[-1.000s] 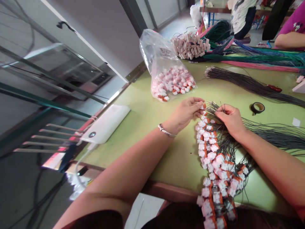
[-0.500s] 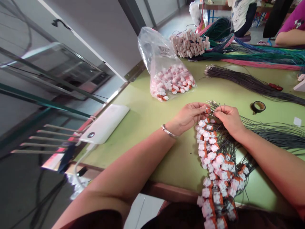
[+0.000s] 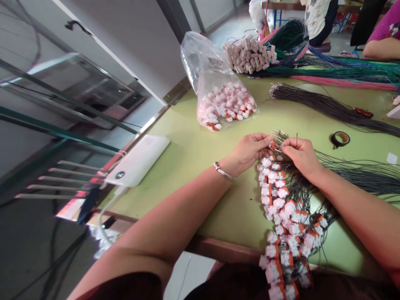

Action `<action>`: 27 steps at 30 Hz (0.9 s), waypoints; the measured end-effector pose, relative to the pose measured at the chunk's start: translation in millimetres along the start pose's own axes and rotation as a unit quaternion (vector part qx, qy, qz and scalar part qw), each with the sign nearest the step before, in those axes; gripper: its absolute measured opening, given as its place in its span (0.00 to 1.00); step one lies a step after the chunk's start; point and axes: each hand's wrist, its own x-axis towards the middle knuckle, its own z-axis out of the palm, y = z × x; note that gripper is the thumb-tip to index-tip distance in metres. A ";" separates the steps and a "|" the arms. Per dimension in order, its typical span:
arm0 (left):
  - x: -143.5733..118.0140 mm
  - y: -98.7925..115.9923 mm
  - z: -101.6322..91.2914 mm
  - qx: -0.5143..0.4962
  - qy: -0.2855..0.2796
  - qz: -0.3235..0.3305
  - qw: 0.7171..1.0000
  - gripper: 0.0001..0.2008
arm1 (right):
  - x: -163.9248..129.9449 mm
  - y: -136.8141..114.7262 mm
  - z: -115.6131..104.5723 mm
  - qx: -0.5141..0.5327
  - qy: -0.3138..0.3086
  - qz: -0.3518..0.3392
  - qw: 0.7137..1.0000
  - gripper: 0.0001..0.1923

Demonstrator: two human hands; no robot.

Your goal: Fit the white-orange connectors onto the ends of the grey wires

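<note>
Near the far-left corner of the green worktop (image 3: 187,166), a clear plastic bag (image 3: 204,77) holds apparently unused white-and-orange connectors (image 3: 229,104). Our left hand (image 3: 252,149) pinches another connector (image 3: 273,145) between its fingers; a seemingly wired connector pile (image 3: 278,204) spills past the near edge. Our right hand (image 3: 301,157) closes its fingers on a metal-tipped dark wire (image 3: 278,146); bare-tipped wires (image 3: 279,134) remain.

One left hand (image 3: 249,151), one right hand (image 3: 301,157), one bracelet (image 3: 223,172), one clear bag (image 3: 200,62), one tape roll (image 3: 335,142); connectors (image 3: 278,203) number in dozens.
</note>
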 end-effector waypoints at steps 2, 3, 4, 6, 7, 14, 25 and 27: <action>0.1 -0.3 1.1 0.006 0.011 -0.001 1.000 0.07 | 0.4 0.2 0.1 -0.009 0.001 -0.004 1.000 0.08; 0.1 -0.3 1.6 0.011 0.017 0.000 1.000 0.07 | 0.5 0.1 0.2 -0.012 0.003 -0.004 1.000 0.08; -0.1 -0.1 2.0 0.017 0.022 0.001 1.000 0.08 | 0.5 -0.2 0.3 -0.016 0.005 -0.004 1.000 0.08; -0.6 0.5 2.9 0.027 0.029 0.001 0.999 0.08 | 0.4 -0.9 0.5 -0.020 0.008 -0.005 1.000 0.08; -0.9 0.9 3.3 0.031 0.031 0.000 0.999 0.08 | 0.4 -1.2 0.7 -0.022 0.010 -0.005 1.000 0.08; -4.0 3.0 7.2 0.109 0.064 0.042 0.991 0.09 | 1.3 0.7 1.1 -0.020 0.018 0.002 1.000 0.07; -1.3 -4.5 10.2 0.236 0.051 0.134 0.961 0.08 | 3.9 4.3 -1.9 -0.019 -0.042 0.029 0.999 0.05; -1.2 -3.8 10.0 0.204 0.033 0.117 0.971 0.08 | 3.6 4.1 -2.5 -0.006 -0.051 0.028 0.998 0.05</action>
